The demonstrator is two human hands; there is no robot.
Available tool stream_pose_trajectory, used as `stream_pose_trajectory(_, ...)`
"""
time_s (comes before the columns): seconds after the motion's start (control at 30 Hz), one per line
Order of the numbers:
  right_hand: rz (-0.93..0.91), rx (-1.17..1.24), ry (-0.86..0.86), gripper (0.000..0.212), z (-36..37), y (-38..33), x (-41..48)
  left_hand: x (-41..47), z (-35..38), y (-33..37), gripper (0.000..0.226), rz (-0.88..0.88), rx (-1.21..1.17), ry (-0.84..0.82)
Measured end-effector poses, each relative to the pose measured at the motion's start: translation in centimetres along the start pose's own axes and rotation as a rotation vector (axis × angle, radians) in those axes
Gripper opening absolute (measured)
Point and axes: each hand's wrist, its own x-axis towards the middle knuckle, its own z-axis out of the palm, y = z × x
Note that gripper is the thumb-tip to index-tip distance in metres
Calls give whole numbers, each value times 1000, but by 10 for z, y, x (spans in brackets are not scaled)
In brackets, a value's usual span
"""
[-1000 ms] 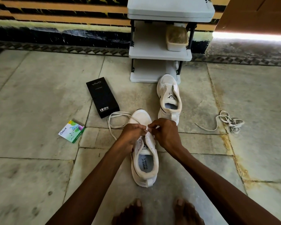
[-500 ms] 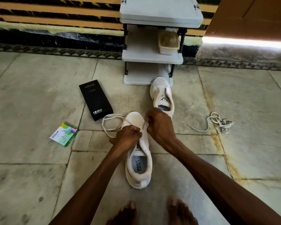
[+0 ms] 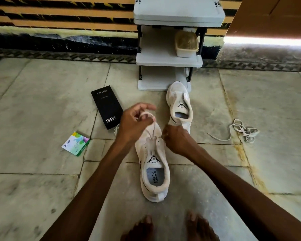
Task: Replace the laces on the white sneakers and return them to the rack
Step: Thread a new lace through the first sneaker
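Note:
A white sneaker point(image 3: 153, 169) lies on the floor in front of me, toe pointing away. My left hand point(image 3: 135, 121) is raised over its toe and pinches a white lace point(image 3: 152, 131) that runs down to the eyelets. My right hand point(image 3: 175, 138) grips the sneaker's right side by the eyelets, fingers curled. A second white sneaker point(image 3: 180, 106) without a lace lies beyond, near the grey shoe rack point(image 3: 169, 61). A loose lace point(image 3: 241, 130) is heaped on the floor to the right.
A black phone box point(image 3: 107, 106) lies left of the sneakers, and a small green-and-white packet point(image 3: 76, 143) further left. A lidded container point(image 3: 186, 44) sits on the rack's middle shelf. My bare feet point(image 3: 170, 228) are at the bottom edge. A striped wall is behind.
My left hand has risen and moved forward, drawing the lace up through the eyelets. My right hand has shifted from the lace to the sneaker's right side.

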Motion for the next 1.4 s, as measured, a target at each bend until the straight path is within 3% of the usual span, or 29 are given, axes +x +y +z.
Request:
stream_pose_trajectory(0.1,8,34,9,28,19,9,-2,9,-7,22,38,153,-37,29)
stream_pose_trajectory(0.2,-20,88,49,22,23,16,4,8,-4,16,50,199,161,-87)
stream_pose_trajectory(0.4,-114,266,112,14,17,17,9,-1,8,-52,94,28,703,-225)
stream_pose_trajectory(0.5,-112,385,161,13,1,11,5,-13,15,-76,96,-26,605,-141)
stream_pose_trajectory(0.57,-132,694,149,15,-27,-4,-5,-15,16,-83,98,-25,550,-88)
stream_pose_trajectory(0.67,-361,1365,180,15,-85,-31,-25,-13,16,-86,98,-24,602,-97)
stream_pose_trajectory(0.73,-422,1646,181,13,-105,-38,-28,-13,17,-86,92,-22,659,-119)
stream_pose_trajectory(0.77,-372,1667,198,12,-104,-39,-26,-14,18,-86,88,-19,680,-123)
stream_pose_trajectory(0.83,-140,1484,255,14,-82,-32,-16,-15,18,-86,76,0,717,-122)
stream_pose_trajectory(0.93,166,672,188,31,-29,-8,-3,-14,17,-88,62,35,760,-123)
stream_pose_trajectory(0.97,183,423,100,37,-12,1,-1,-13,17,-88,60,39,765,-121)
stream_pose_trajectory(1.03,145,143,0,45,14,8,-2,-14,16,-89,58,42,773,-116)
stream_pose_trajectory(1.17,78,-59,18,40,19,6,-4,-15,17,-87,58,28,814,-133)
stream_pose_trajectory(1.27,21,132,-29,31,2,1,-1,-15,18,-83,59,2,864,-147)
stream_pose_trajectory(1.4,1,927,-133,35,-33,-13,-9,-17,20,-80,62,-37,924,-157)
